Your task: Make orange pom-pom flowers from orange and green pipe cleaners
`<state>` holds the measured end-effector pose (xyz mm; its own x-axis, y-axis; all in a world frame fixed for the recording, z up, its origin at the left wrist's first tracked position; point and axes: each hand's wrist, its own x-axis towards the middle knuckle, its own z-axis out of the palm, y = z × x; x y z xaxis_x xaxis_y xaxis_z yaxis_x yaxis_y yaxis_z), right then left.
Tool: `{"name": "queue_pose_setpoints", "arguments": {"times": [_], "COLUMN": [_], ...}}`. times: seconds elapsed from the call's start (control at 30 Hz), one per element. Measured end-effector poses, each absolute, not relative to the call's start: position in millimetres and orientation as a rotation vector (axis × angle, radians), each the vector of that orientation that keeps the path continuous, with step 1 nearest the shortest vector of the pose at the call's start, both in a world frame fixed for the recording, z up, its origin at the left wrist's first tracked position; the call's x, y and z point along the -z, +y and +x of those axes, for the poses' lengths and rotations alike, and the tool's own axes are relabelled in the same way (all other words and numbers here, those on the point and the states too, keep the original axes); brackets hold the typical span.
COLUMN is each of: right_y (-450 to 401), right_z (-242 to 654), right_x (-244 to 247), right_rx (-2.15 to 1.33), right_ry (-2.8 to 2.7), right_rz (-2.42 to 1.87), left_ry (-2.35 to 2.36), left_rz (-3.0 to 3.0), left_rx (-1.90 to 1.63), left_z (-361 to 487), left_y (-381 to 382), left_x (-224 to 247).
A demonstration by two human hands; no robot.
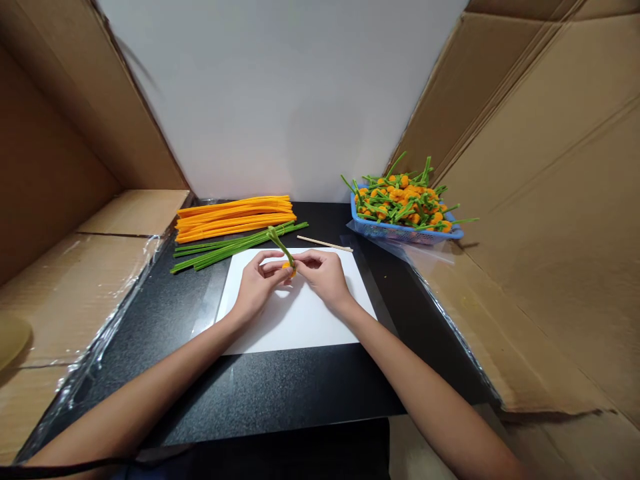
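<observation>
Over a white sheet (300,320), both hands meet on a small pipe-cleaner flower (287,268) with an orange head and a green stem that points up and slightly left. My left hand (257,283) pinches the orange head between thumb and fingers. My right hand (325,275) is closed with thumb and fingertips at the base of the green stem, where it joins the head. Fingers cover part of the orange head. Just beyond my hands lie green pipe cleaners (225,250) and a thin wooden stick (325,244).
Orange pipe cleaners (235,219) lie in a bundle at the back left. A blue basket (400,231) heaped with orange and green pipe-cleaner pieces stands at the back right, a clear plastic bag (430,253) by it. Cardboard walls (550,167) flank the black table (280,393).
</observation>
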<state>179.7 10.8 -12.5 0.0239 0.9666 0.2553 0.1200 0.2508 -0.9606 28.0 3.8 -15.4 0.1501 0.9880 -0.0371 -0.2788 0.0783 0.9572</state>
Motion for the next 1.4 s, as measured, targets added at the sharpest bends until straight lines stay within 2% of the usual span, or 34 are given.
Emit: {"name": "queue_pose_setpoints", "arguments": {"times": [0.23, 0.73, 1.0, 1.27, 1.4], "right_y": [11, 10, 10, 10, 9], "right_z": [187, 199, 198, 200, 201], "right_x": [4, -3, -1, 1, 2], "right_rx": [-1.039, -0.847, -0.859, -0.346, -0.206], "right_ry": [-1.421, -1.73, -1.658, -1.938, -2.017], "right_rz": [-1.107, -1.085, -1.1, -0.944, -0.918], "left_ry": [0.888, 0.911, 0.938, 0.895, 0.925], "left_rz": [0.978, 1.009, 1.013, 1.186, 1.202], "left_rx": [-1.197, -1.202, -1.231, -1.215, -1.225], "left_z": [28, 29, 28, 24, 23], "left_y": [5, 6, 7, 3, 4], "left_x": [14, 10, 8, 12, 14]}}
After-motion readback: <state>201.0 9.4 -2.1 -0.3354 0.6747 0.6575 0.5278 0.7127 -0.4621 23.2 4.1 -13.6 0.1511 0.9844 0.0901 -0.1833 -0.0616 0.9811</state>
